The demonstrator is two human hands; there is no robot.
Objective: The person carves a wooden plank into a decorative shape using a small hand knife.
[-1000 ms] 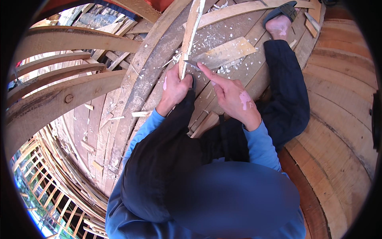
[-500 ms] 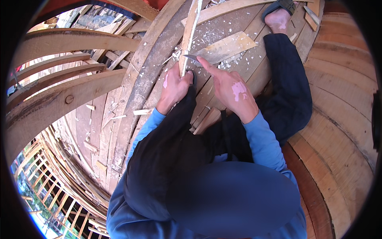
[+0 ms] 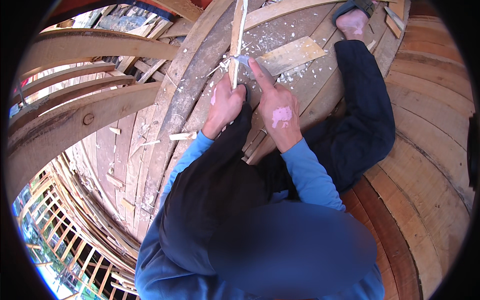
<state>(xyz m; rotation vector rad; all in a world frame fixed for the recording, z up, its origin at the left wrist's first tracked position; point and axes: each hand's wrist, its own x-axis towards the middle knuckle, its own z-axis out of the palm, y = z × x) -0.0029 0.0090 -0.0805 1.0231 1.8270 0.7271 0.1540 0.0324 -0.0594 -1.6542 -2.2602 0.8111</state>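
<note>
A long, thin wooden strip (image 3: 237,42) stands out away from me over the plank floor. My left hand (image 3: 226,105) is closed round its near end, beside my bent knee. In my right hand (image 3: 280,110) is a knife (image 3: 243,59); its blade lies against the strip just beyond my left fingers. The right index finger stretches along the back of the blade, while the knife's handle is hidden under the hand. Pale shavings (image 3: 222,65) hang and lie around the cut.
A flat board (image 3: 292,56) lies among wood chips on the plank floor (image 3: 200,107). Curved timber ribs (image 3: 90,115) rise at the left, and a planked wall (image 3: 425,125) curves up at the right. Small offcuts (image 3: 183,136) are scattered at left. My sandalled foot (image 3: 352,22) rests at far right.
The knife has moved up against the strip's edge, and my right hand has swung left and turned more upright. My left hand and the strip have shifted slightly.
</note>
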